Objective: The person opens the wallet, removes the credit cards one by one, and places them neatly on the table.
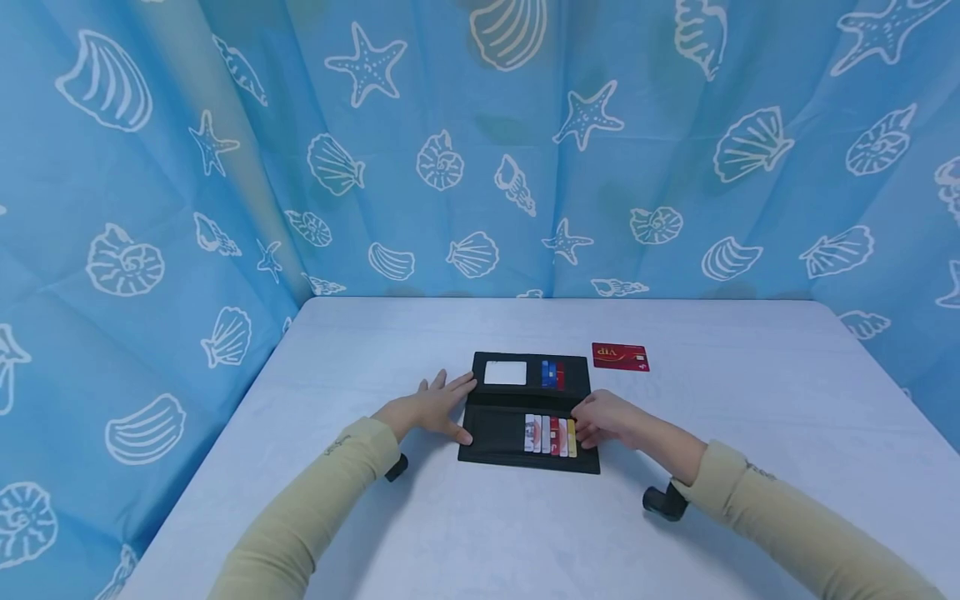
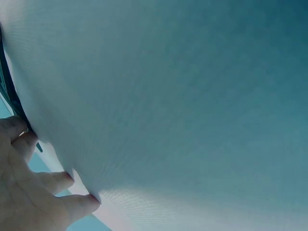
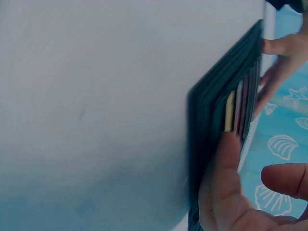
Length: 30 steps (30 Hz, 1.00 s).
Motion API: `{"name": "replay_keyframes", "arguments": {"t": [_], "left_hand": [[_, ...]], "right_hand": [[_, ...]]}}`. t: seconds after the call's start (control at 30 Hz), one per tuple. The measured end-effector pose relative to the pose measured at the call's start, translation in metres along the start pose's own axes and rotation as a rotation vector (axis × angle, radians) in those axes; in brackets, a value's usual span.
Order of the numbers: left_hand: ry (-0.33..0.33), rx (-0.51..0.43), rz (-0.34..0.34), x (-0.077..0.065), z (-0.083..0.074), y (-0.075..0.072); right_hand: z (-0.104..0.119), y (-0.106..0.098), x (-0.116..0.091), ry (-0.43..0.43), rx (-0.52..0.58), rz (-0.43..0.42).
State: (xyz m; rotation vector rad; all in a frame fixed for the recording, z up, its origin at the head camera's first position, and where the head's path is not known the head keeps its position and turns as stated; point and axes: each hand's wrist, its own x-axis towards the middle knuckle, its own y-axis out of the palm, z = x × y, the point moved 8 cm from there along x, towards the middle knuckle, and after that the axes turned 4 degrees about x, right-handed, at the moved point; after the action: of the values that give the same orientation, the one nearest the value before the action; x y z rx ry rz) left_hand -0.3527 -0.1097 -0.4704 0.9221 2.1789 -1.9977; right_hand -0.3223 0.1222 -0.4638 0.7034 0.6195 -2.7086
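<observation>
A black bifold wallet (image 1: pixel 495 429) lies unfolded on the table. Its lower half holds a row of several overlapping cards (image 1: pixel 550 435), a yellow one outermost on the right. The upper half has a white window panel (image 1: pixel 506 372) and blue and red cards (image 1: pixel 552 375). My left hand (image 1: pixel 438 406) rests at the wallet's left edge with fingers spread. At the right edge is my right hand (image 1: pixel 606 414), its fingertips right by the yellow card (image 3: pixel 230 111) in the right wrist view, the thumb apart. Beyond the wallet's upper right corner lies a red VIP card (image 1: pixel 620 357).
A white cloth covers the table (image 1: pixel 375 333). Blue curtains (image 1: pixel 420 108) with shell and starfish prints hang behind and at the sides. Black wrist-camera mounts (image 1: pixel 666 503) show beneath both sleeves.
</observation>
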Motion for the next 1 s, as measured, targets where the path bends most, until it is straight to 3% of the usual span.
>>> {"name": "replay_keyframes", "arguments": {"t": [0.4, 0.67, 0.83, 1.0], "left_hand": [[0.009, -0.013, -0.005, 0.001, 0.001, 0.001], [0.007, -0.021, -0.005, -0.001, -0.002, -0.002], [0.002, -0.018, -0.003, -0.001, -0.002, -0.002], [0.005, -0.013, 0.007, 0.001, -0.002, -0.001]], "right_hand": [[-0.008, -0.003, -0.007, -0.016, 0.232, 0.013], [-0.007, 0.0, -0.013, -0.078, 0.144, 0.011], [-0.012, 0.002, -0.011, -0.068, 0.101, 0.009], [-0.018, 0.002, -0.004, -0.07, 0.031, -0.056]]}}
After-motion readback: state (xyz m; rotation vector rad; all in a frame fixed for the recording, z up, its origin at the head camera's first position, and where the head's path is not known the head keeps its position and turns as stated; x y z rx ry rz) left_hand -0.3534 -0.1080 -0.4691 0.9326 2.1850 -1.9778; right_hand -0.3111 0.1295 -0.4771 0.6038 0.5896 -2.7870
